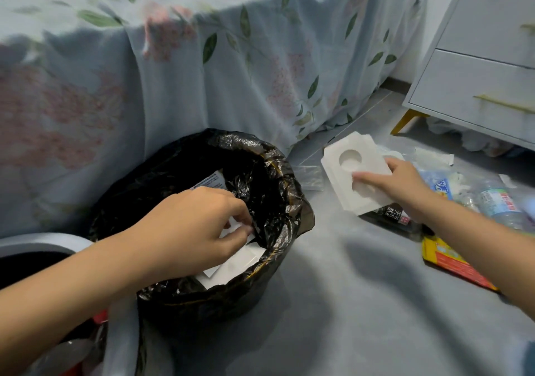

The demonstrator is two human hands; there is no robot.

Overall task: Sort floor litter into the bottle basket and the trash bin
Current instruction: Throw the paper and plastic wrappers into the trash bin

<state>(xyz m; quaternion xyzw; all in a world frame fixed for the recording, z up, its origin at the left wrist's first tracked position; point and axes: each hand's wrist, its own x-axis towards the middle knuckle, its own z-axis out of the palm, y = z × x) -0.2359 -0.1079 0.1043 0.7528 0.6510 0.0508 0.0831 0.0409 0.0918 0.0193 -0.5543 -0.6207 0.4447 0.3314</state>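
Observation:
The trash bin, lined with a black plastic bag, stands on the grey floor by the bed. My left hand hovers over its mouth and pinches a white paper scrap just inside the rim. To the right, my right hand grips a white cardboard insert with round holes, lifted a little above the floor litter. A plastic bottle with a blue and red label lies on the floor at the far right. A grey-rimmed basket shows at the lower left edge, mostly hidden by my left arm.
A floral bedsheet hangs down behind the bin. A white drawer cabinet on yellow legs stands at the right. Litter lies beside it: a yellow and red box, a black packet, clear wrappers and a blue packet.

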